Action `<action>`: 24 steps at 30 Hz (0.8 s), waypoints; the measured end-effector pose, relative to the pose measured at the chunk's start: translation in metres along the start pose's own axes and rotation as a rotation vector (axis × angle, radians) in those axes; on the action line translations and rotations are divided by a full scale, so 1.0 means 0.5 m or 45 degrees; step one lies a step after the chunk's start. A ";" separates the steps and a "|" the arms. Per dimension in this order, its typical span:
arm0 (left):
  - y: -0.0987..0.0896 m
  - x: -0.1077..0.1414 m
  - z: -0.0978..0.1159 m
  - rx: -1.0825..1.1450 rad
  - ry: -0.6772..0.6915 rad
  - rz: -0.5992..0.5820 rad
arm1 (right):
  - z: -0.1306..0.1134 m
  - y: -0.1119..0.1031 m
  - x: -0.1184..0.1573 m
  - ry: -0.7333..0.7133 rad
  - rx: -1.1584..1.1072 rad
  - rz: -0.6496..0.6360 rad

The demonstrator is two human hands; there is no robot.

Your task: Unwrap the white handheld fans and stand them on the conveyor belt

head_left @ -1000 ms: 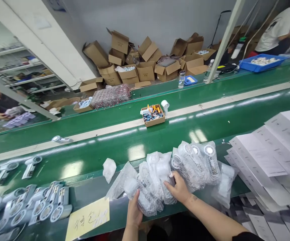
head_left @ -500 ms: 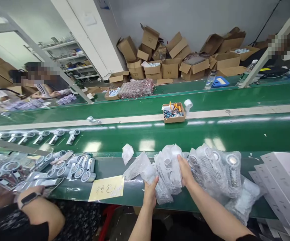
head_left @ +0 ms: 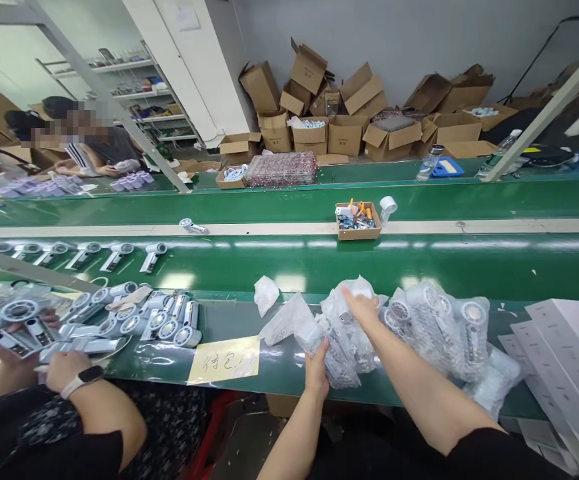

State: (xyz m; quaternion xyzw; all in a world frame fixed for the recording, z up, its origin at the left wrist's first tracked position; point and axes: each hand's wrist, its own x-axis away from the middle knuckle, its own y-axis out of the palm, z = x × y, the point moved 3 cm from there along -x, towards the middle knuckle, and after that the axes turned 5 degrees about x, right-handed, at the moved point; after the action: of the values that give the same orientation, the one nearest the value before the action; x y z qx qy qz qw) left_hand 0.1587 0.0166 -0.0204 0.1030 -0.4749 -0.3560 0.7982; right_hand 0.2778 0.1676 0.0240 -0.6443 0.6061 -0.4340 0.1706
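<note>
My left hand [head_left: 318, 370] is closed around a handheld fan in a bubble-wrap bag [head_left: 345, 363] at the near edge of the bench. My right hand [head_left: 362, 311] grips the upper part of another bubble-wrapped fan [head_left: 364, 347] just behind it, its fingertips partly hidden by the plastic. Left of my hands lie a flat bubble-wrap bag [head_left: 285, 320] and a crumpled piece of wrap [head_left: 266, 295]. More bagged fans [head_left: 427, 327] are bunched to the right of my right hand.
A yellow handwritten sheet [head_left: 224, 361] lies left of my hands, beside a pile of bare fans [head_left: 162, 320]. A co-worker's hands [head_left: 69, 370] handle fans there. White boxes [head_left: 564, 373] stand at right. Beyond the green belt [head_left: 249, 263] sits a small parts carton [head_left: 358, 234].
My right hand has shifted from the side of the bagged fan toward its top. My left hand keeps its hold. The co-worker's hands have moved up among the fans, and the view has turned slightly.
</note>
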 end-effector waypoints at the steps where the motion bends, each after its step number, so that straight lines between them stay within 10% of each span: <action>1: 0.003 0.001 0.000 0.005 0.004 -0.031 | -0.005 0.002 0.009 0.096 0.049 0.032; 11: -0.034 -0.051 -0.006 0.198 -0.150 -0.145 | 0.064 0.005 0.133 0.059 0.214 0.230; 24: 0.016 -0.030 0.000 0.013 -0.067 -0.410 | 0.150 0.018 0.120 -0.256 0.115 0.178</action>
State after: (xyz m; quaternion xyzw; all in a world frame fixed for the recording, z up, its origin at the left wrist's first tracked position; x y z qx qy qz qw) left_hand 0.1580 0.0324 -0.0265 0.1727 -0.4750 -0.4795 0.7174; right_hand 0.3228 0.0870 -0.0037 -0.6323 0.6092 -0.3813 0.2891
